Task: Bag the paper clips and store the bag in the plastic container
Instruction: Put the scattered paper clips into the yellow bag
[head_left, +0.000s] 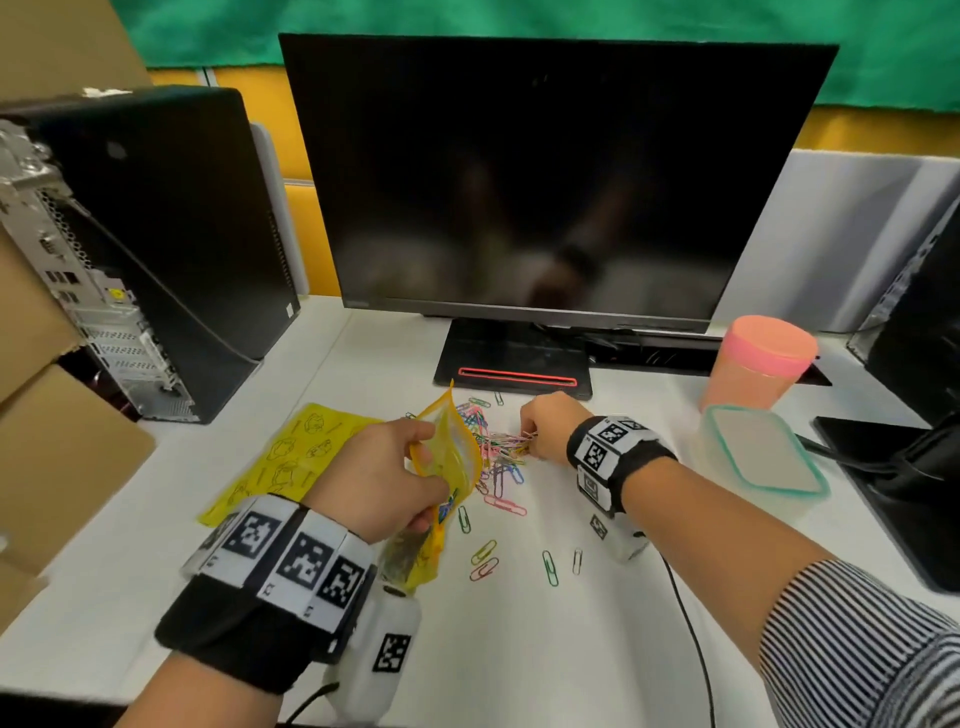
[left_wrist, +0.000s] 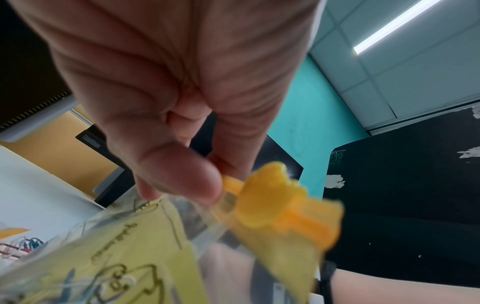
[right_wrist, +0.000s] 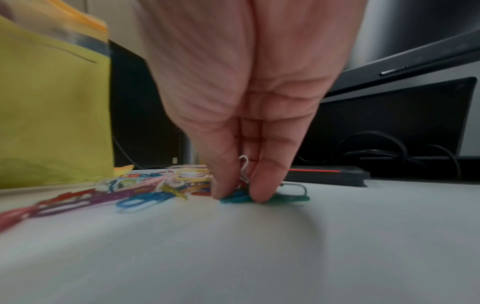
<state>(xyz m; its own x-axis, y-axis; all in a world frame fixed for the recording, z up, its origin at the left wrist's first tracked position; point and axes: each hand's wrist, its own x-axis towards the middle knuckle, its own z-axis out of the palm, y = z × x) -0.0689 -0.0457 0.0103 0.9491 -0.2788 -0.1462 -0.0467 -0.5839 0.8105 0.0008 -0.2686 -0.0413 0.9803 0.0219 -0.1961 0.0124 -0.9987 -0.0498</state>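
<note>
My left hand (head_left: 387, 470) holds a yellow zip bag (head_left: 451, 457) upright above the white desk, thumb and fingers pinching its rim by the orange slider (left_wrist: 270, 203). Some clips show inside the bag's lower part. A heap of coloured paper clips (head_left: 498, 452) lies on the desk between my hands. My right hand (head_left: 545, 428) is down at the heap's right side, its fingertips (right_wrist: 262, 185) pinching a few clips (right_wrist: 244, 195) against the desk. The plastic container (head_left: 763, 457), clear with a teal-rimmed lid on it, sits to the right.
A second yellow printed bag (head_left: 291, 452) lies flat at the left. Loose clips (head_left: 549, 566) are scattered toward me. A pink-lidded cup (head_left: 753, 364) stands behind the container. The monitor stand (head_left: 514, 364) is just behind the heap; computer towers flank the desk.
</note>
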